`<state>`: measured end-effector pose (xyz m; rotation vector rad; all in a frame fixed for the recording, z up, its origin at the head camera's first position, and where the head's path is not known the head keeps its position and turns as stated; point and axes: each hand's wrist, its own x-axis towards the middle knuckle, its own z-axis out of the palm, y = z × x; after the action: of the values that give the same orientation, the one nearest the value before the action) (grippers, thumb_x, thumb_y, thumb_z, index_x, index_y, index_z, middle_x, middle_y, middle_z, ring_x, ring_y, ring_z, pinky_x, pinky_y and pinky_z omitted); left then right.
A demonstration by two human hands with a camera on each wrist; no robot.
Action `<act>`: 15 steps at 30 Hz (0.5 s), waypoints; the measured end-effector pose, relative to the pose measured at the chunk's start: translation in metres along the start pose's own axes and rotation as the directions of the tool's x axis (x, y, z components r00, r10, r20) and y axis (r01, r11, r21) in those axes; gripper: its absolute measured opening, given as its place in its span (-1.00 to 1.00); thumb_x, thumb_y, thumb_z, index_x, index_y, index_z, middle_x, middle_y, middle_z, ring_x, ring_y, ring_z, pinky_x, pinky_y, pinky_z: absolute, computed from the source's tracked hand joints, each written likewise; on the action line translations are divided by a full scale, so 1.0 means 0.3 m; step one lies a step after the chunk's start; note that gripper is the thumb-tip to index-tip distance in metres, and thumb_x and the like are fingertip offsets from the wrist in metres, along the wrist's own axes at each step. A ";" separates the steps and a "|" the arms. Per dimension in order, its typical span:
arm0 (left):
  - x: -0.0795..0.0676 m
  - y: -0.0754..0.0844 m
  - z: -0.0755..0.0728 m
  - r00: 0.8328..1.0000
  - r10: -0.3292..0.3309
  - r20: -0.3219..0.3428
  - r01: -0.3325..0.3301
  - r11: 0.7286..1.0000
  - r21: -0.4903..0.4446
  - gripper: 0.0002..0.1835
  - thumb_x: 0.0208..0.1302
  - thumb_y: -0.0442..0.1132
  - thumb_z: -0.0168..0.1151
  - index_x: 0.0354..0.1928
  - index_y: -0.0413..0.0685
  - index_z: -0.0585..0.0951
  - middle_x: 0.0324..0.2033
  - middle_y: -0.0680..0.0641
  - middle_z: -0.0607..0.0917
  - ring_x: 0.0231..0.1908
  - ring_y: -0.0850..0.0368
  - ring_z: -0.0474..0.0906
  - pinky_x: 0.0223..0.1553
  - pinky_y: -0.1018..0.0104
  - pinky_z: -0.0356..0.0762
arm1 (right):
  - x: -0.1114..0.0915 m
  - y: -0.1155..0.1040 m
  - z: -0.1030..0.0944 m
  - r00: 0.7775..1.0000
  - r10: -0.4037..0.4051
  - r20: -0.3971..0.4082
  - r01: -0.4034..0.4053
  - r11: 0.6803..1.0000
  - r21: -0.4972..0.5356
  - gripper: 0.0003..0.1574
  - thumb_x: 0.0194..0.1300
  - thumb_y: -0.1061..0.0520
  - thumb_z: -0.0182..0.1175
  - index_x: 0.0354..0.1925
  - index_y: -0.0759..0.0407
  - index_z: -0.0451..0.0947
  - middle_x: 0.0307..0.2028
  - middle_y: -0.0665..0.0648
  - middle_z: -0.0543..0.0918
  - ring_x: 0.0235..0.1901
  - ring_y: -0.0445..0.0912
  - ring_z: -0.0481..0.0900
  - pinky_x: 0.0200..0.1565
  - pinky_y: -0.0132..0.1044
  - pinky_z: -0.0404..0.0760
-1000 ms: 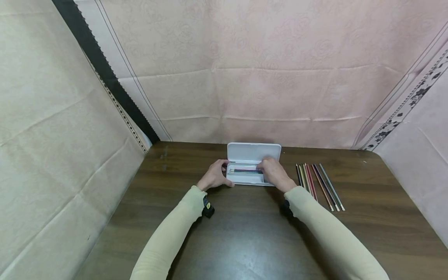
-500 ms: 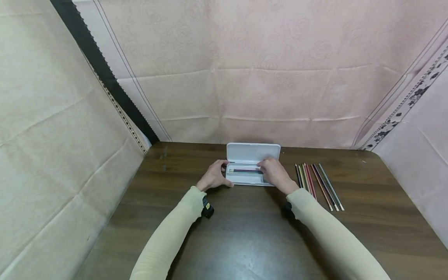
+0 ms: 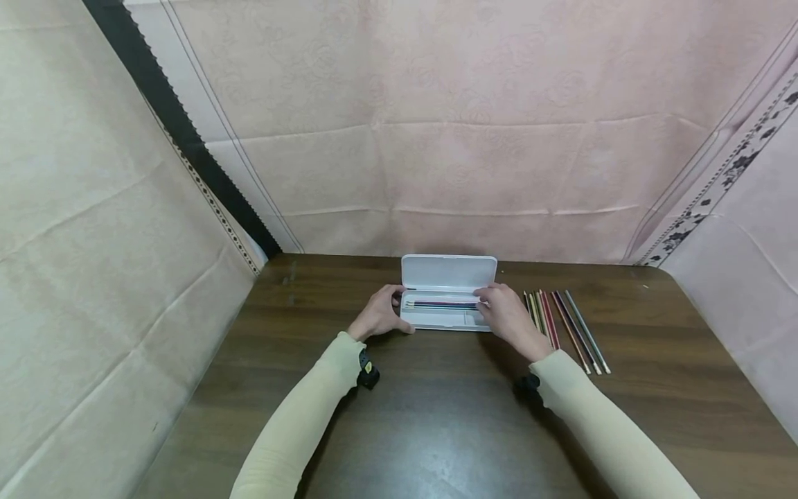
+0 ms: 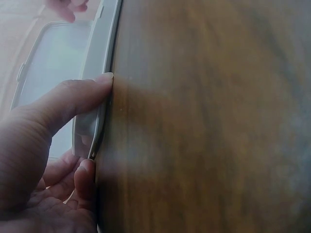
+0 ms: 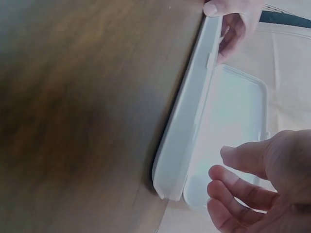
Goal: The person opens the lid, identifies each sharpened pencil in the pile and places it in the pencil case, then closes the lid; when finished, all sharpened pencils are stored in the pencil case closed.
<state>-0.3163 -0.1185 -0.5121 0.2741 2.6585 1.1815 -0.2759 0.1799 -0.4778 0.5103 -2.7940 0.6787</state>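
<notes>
Left hand (image 3: 380,312) gripping a white pencil case (image 3: 439,319) by its left end, right hand (image 3: 506,313) at the right end, fingers loosely bent, thumb apart, holding nothing, case near the table's (image 3: 405,416) far edge, lid (image 3: 447,270) open, slim pencils (image 3: 439,304) inside, right hand farther right than a moment ago

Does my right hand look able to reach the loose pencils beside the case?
Probably yes: the right hand looks empty, the pencils lie close beside it, and nothing appears to rest on them.
</notes>
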 end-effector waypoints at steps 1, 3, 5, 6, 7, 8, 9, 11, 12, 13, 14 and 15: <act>0.000 -0.001 0.000 1.000 -0.001 -0.001 0.001 1.000 -0.001 0.03 0.03 -0.18 0.77 0.55 -0.04 0.43 0.42 -0.17 0.55 0.34 -0.11 0.53 0.43 -0.05 0.56 | -0.007 0.004 -0.005 1.000 0.008 -0.002 -0.008 1.000 0.005 -0.72 0.46 0.32 0.36 0.08 0.39 0.79 -0.01 0.42 0.82 -0.05 0.25 0.74 0.07 0.15 0.79; 0.000 0.000 0.001 1.000 0.000 0.000 0.000 1.000 -0.005 0.03 0.02 -0.18 0.78 0.56 -0.04 0.43 0.42 -0.17 0.55 0.34 -0.11 0.53 0.43 -0.05 0.56 | -0.022 0.011 -0.017 1.000 0.027 -0.004 -0.027 0.999 0.019 -0.71 0.46 0.32 0.35 0.09 0.41 0.78 -0.02 0.43 0.82 -0.10 0.23 0.73 0.00 0.13 0.80; 0.000 0.000 0.002 1.000 -0.002 0.001 0.002 1.000 -0.006 0.04 0.02 -0.18 0.78 0.56 -0.04 0.43 0.42 -0.16 0.55 0.35 -0.11 0.53 0.43 -0.05 0.56 | -0.039 0.018 -0.029 0.999 0.050 -0.003 -0.049 0.998 0.027 -0.69 0.46 0.33 0.35 0.12 0.41 0.77 -0.03 0.43 0.81 -0.15 0.19 0.72 -0.05 0.09 0.81; 0.001 -0.002 0.002 1.000 -0.004 0.002 0.004 1.000 -0.007 0.04 0.02 -0.19 0.78 0.56 -0.04 0.43 0.42 -0.16 0.55 0.35 -0.11 0.53 0.43 -0.05 0.56 | -0.047 0.021 -0.035 0.998 0.059 0.000 -0.059 0.998 0.033 -0.68 0.46 0.33 0.35 0.13 0.41 0.76 -0.03 0.43 0.81 -0.18 0.17 0.71 -0.09 0.07 0.81; 0.001 -0.003 0.003 1.000 -0.006 0.003 0.006 1.000 -0.007 0.03 0.02 -0.18 0.78 0.55 -0.03 0.43 0.43 -0.16 0.55 0.35 -0.11 0.53 0.43 -0.05 0.56 | -0.056 0.024 -0.042 0.998 0.068 0.001 -0.068 0.997 0.038 -0.66 0.45 0.33 0.36 0.14 0.42 0.75 -0.04 0.43 0.80 -0.20 0.16 0.70 -0.11 0.05 0.80; 0.001 -0.003 0.003 1.000 -0.008 0.003 0.008 1.000 -0.006 0.03 0.03 -0.19 0.78 0.56 -0.03 0.43 0.43 -0.16 0.54 0.35 -0.11 0.52 0.43 -0.05 0.56 | -0.064 0.027 -0.049 0.997 0.074 -0.002 -0.073 0.997 0.039 -0.66 0.45 0.33 0.36 0.15 0.42 0.75 -0.04 0.43 0.80 -0.20 0.15 0.70 -0.12 0.05 0.79; 0.001 -0.003 0.004 1.000 -0.009 0.003 0.009 1.000 -0.006 0.03 0.03 -0.19 0.78 0.56 -0.03 0.43 0.43 -0.16 0.54 0.35 -0.11 0.52 0.43 -0.05 0.56 | -0.071 0.031 -0.056 0.997 0.077 -0.004 -0.076 0.996 0.038 -0.66 0.45 0.34 0.36 0.15 0.42 0.75 -0.04 0.43 0.80 -0.21 0.14 0.70 -0.13 0.05 0.79; 0.001 -0.003 0.004 1.000 -0.010 0.001 0.010 1.000 -0.005 0.03 0.03 -0.19 0.77 0.55 -0.03 0.43 0.42 -0.15 0.54 0.35 -0.11 0.52 0.43 -0.05 0.56 | -0.086 0.036 -0.071 0.997 0.079 -0.013 -0.078 0.996 0.036 -0.67 0.45 0.34 0.36 0.13 0.43 0.75 -0.06 0.42 0.80 -0.22 0.13 0.72 -0.14 0.06 0.77; 0.002 -0.004 0.005 1.000 -0.010 -0.001 0.010 1.000 -0.004 0.02 0.03 -0.19 0.77 0.55 -0.03 0.43 0.42 -0.16 0.55 0.35 -0.11 0.52 0.43 -0.05 0.56 | -0.092 0.039 -0.079 0.997 0.080 -0.018 -0.079 0.996 0.038 -0.68 0.45 0.35 0.35 0.13 0.43 0.75 -0.07 0.43 0.79 -0.23 0.13 0.73 -0.17 0.05 0.76; 0.003 -0.004 0.005 1.000 -0.010 -0.002 0.010 1.000 -0.002 0.02 0.04 -0.20 0.77 0.55 -0.03 0.44 0.42 -0.15 0.55 0.34 -0.11 0.52 0.43 -0.05 0.56 | -0.100 0.042 -0.087 0.996 0.084 -0.022 -0.083 0.996 0.040 -0.69 0.46 0.35 0.34 0.12 0.44 0.75 -0.08 0.43 0.79 -0.22 0.14 0.74 -0.19 0.04 0.76; 0.003 -0.003 0.004 1.000 -0.009 -0.004 0.009 1.000 0.000 0.02 0.03 -0.20 0.77 0.54 -0.03 0.44 0.41 -0.15 0.55 0.34 -0.10 0.52 0.43 -0.05 0.56 | -0.106 0.044 -0.095 0.996 0.091 -0.024 -0.089 0.995 0.043 -0.69 0.46 0.34 0.33 0.11 0.44 0.75 -0.08 0.43 0.78 -0.22 0.15 0.76 -0.21 0.02 0.76; 0.004 -0.002 0.004 1.000 -0.007 -0.005 0.007 1.000 0.001 0.01 0.03 -0.20 0.77 0.54 -0.04 0.44 0.41 -0.16 0.56 0.34 -0.11 0.52 0.42 -0.05 0.56 | -0.113 0.047 -0.103 0.995 0.096 -0.026 -0.094 0.994 0.046 -0.69 0.46 0.34 0.33 0.11 0.44 0.74 -0.08 0.43 0.78 -0.22 0.17 0.78 -0.24 0.00 0.76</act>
<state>-0.3172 -0.1179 -0.5136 0.2622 2.6626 1.1802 -0.2462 0.2158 -0.4665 0.3748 -2.7971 0.7634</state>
